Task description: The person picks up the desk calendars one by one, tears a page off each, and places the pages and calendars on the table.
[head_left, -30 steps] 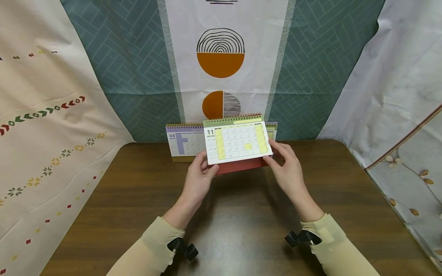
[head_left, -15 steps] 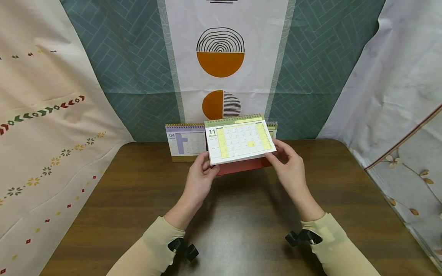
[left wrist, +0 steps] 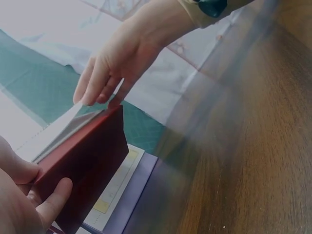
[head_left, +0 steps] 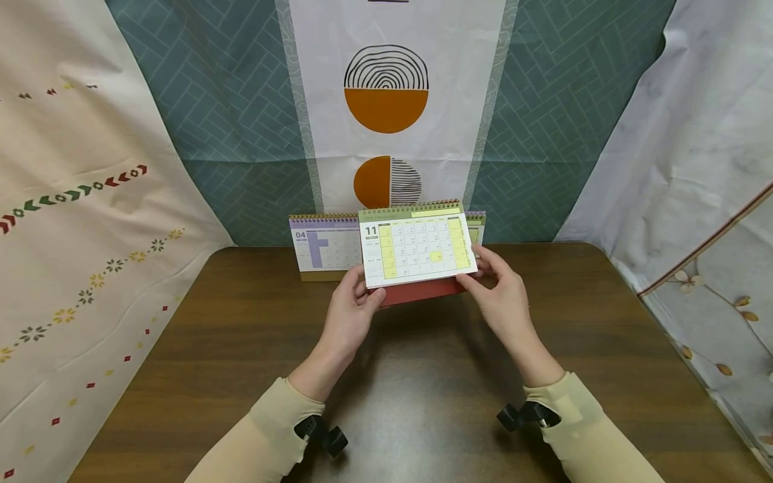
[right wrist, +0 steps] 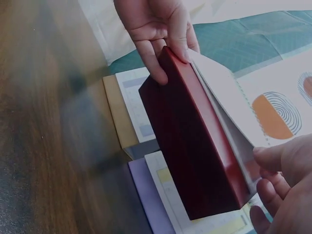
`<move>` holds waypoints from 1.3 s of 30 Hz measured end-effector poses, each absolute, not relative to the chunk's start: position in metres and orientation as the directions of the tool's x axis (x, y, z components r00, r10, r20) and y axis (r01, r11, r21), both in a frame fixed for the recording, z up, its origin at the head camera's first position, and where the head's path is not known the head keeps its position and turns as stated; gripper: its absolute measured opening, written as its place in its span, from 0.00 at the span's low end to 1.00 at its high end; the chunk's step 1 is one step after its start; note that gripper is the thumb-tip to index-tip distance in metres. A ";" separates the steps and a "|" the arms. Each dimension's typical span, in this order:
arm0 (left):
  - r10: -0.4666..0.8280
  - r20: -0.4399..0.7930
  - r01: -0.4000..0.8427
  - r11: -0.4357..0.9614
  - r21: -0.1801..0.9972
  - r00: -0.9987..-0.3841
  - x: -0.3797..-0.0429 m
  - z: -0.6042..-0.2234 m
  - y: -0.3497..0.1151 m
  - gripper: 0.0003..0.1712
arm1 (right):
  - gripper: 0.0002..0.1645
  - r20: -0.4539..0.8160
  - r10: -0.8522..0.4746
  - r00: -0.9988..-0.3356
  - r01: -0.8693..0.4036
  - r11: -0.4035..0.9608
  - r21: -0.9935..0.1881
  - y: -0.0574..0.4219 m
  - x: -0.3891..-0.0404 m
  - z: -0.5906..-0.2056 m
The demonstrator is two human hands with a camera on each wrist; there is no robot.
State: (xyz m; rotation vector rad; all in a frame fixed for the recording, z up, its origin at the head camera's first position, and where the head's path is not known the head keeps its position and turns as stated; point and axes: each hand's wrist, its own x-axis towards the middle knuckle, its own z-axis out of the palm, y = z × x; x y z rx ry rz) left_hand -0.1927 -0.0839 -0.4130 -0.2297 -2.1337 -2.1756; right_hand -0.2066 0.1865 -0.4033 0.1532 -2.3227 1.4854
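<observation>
A desk calendar (head_left: 417,249) with a green top band, the number 11 and yellow columns is held up in the middle of the head view, tilted slightly. My left hand (head_left: 349,303) grips its red base (head_left: 417,291) at the lower left corner, thumb in front. At the lower right corner my right hand (head_left: 502,295) pinches the white pages (right wrist: 222,90), thumb on the front. In the right wrist view those pages stand a little away from the red base, leaving a narrow gap. The left wrist view shows the red base's underside facing the camera.
Behind it on the wooden table (head_left: 398,402) stand a purple calendar (head_left: 326,249) marked 04, on a tan base, and a green-edged one (head_left: 476,231), mostly covered. A patterned cloth (head_left: 543,134) hangs at the table's back edge; other cloths hang at both sides.
Half a second ago the right hand had the pages swung farther out from the base; now they are lowered back toward it. The number 11 page stays in front, and the left hand hardly moves.
</observation>
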 end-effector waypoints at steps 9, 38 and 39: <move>0.050 0.172 0.173 0.008 0.985 -0.984 -0.193 -0.416 -0.084 0.29 | 0.37 0.360 0.122 -0.925 -0.292 0.379 -0.878 0.187 -0.209 -0.405; 0.052 0.173 0.173 0.005 0.985 -0.984 -0.192 -0.416 -0.083 0.28 | 0.41 0.420 0.080 -0.904 -0.308 0.561 -0.768 0.182 -0.207 -0.411; 0.051 0.173 0.174 0.005 0.985 -0.984 -0.192 -0.416 -0.083 0.28 | 0.41 0.422 0.074 -0.904 -0.313 0.559 -0.768 0.182 -0.206 -0.411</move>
